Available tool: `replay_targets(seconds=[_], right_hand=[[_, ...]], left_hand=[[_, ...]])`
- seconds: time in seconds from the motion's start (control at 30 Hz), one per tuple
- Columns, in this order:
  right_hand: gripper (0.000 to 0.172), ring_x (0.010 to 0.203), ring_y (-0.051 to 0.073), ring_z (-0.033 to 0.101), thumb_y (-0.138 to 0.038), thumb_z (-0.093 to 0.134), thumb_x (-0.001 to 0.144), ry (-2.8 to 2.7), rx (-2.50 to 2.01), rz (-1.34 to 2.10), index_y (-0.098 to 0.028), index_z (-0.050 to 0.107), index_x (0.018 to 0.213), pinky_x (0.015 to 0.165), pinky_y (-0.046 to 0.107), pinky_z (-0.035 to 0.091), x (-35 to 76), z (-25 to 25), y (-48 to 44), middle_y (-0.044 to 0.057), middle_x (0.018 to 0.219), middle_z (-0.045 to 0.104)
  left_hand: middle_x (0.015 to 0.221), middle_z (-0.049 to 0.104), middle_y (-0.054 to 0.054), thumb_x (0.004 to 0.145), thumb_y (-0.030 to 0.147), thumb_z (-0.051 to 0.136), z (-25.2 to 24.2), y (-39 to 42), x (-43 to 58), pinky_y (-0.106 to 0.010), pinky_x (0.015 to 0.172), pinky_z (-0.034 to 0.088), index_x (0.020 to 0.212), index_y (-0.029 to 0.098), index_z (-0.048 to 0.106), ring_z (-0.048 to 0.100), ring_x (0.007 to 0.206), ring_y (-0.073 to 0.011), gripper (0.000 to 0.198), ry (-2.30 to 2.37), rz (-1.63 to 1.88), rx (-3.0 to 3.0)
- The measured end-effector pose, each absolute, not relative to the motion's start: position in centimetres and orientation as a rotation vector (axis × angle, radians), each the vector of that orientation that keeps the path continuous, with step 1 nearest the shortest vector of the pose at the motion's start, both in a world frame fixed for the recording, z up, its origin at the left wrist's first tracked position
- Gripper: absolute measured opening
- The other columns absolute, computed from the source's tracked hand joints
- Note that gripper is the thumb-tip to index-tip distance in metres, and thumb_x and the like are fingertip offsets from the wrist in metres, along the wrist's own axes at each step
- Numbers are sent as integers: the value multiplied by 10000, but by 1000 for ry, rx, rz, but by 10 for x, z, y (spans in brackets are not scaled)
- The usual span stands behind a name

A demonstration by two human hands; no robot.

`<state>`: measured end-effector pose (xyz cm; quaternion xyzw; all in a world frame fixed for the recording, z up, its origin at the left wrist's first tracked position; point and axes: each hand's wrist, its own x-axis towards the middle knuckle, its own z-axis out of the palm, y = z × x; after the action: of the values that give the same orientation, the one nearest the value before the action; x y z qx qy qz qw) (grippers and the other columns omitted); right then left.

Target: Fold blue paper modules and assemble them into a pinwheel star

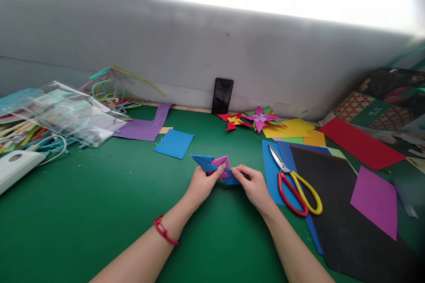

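Between my two hands, above the green table, is a folded paper piece (pixel 203 162) in blue and pink, with a blue point sticking out to the left. My left hand (pixel 206 183) grips its pink middle with the thumb on top. On the other side my right hand (pixel 251 181) pinches the blue right end between thumb and fingers. The fingers beneath the paper are partly hidden. A flat blue paper square (pixel 174 143) lies beyond my left hand. To the right of my right hand lie scissors (pixel 283 168) with one red and one yellow handle.
Finished paper stars (pixel 260 118) and a phone (pixel 222 96) leaning on the wall are at the back. Black card (pixel 327 203), a purple sheet (pixel 375 201) and a red sheet (pixel 360 141) lie right. Purple paper (pixel 141 129), a plastic bag (pixel 96 121) and a white device (pixel 18 166) are left.
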<state>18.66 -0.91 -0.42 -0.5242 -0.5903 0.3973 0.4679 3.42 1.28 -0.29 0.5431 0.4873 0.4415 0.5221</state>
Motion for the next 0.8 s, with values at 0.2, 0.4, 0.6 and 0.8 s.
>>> replay_targets(seconds=[0.2,0.4,0.6,0.8], right_hand=[[204,593,138,459,-339,564,778,-1420,-1270,863,-182,652,682,549,246,360,181,-5,-11,0,625,517],[173,642,154,494,-306,546,798,-1472,-1280,743,-186,649,731,610,255,385,177,-4,-15,15,671,554],[222,595,134,427,-333,482,836,-1494,-1338,809,-182,589,714,546,238,332,177,-5,-13,-4,645,487],[314,551,118,332,-356,420,861,-1444,-1337,895,-180,459,604,509,234,274,179,-5,-13,-28,581,348]], left_hand=[[860,684,-55,695,401,607,0,14,33,-256,726,470,945,147,665,606,832,-210,361,1173,1058,1221],[905,680,-62,712,394,596,-2,15,33,-260,751,467,992,143,649,602,865,-213,380,1149,1060,1221],[837,687,-72,700,409,602,-1,14,35,-266,712,476,934,114,664,611,821,-222,382,1199,1060,1217],[922,680,-59,718,390,591,2,13,34,-261,762,467,1020,153,640,603,881,-216,387,1113,1033,1246]])
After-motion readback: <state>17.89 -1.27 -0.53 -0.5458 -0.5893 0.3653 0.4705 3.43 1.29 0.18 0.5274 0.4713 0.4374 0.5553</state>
